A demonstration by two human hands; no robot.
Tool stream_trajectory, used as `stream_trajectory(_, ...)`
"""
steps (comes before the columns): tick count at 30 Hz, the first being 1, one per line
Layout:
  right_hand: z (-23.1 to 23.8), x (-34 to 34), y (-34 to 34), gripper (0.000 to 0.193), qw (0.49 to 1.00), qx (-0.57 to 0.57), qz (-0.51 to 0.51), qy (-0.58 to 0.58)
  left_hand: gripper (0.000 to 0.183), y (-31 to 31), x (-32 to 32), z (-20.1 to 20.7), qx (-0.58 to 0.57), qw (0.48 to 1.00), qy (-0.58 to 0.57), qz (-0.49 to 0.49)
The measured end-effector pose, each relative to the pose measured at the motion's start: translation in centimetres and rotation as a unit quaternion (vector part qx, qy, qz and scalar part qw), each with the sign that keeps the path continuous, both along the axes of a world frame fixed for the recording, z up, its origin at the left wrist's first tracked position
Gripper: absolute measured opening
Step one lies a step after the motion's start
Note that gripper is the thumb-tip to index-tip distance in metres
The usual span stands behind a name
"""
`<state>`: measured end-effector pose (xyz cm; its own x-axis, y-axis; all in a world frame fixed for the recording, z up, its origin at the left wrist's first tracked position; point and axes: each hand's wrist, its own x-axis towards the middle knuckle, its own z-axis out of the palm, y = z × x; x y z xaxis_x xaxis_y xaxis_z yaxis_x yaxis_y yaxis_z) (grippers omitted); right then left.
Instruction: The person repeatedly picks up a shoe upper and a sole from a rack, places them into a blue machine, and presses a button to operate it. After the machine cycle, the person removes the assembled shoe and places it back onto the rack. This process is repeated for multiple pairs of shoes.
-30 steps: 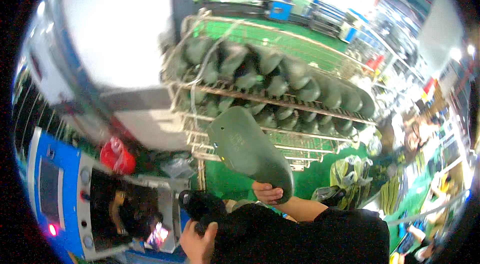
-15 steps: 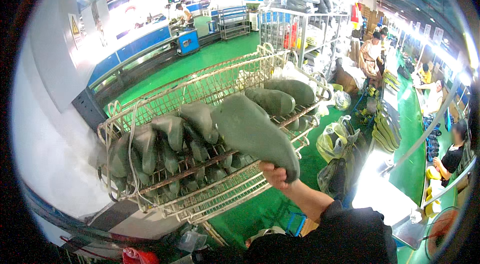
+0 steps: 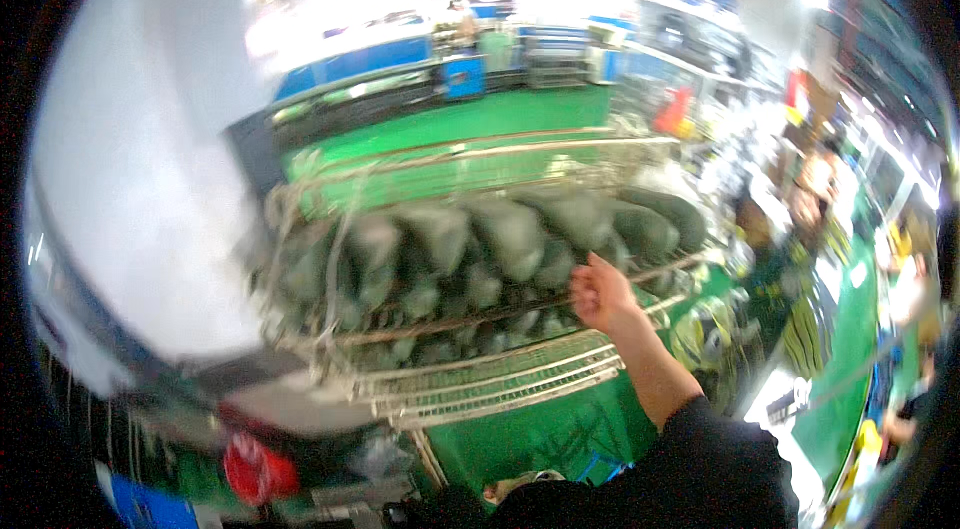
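Observation:
My right hand (image 3: 600, 295) is at the front edge of a wire rack cart (image 3: 480, 399), just below the row of dark green foot-shaped forms, which look like shoe lasts (image 3: 507, 239). Its fingers are curled in, and I see nothing in them, though motion blurs the picture. Closest to my fingertips lies one shoe last (image 3: 570, 219), tilted with its narrow end toward me. Several more lasts fill the rack's upper shelf side by side, and others show below them. My left hand is out of view.
A white column (image 3: 150, 159) stands left of the cart. A red object (image 3: 258, 469) is at the lower left. Green floor (image 3: 540, 429) shows in front of the cart. To the right are bagged yellow-green goods (image 3: 705, 329) and a green work line (image 3: 840, 329) with people.
My right hand has let go of the shoe last it held over the rack; that last now seems to lie in the row. My view has swung left and blurred.

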<state>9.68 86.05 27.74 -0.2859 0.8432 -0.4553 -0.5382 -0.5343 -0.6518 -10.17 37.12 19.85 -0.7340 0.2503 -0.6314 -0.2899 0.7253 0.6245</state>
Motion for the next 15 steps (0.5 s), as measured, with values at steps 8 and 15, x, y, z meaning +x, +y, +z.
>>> stream_trajectory(8, -7.4, -10.2, -10.2, 0.020, 0.954, 0.035, 0.298, -0.024, 0.057, -19.0, 7.5, -4.8, 0.318, 0.887, 0.057, 0.330)
stream_trajectory(15, -10.2, -21.9, -25.4, 0.017, 0.820, 0.067, 0.561, -0.093, 0.062, -31.7, 20.3, 0.5, 0.338, 0.771, 0.268, 0.469)
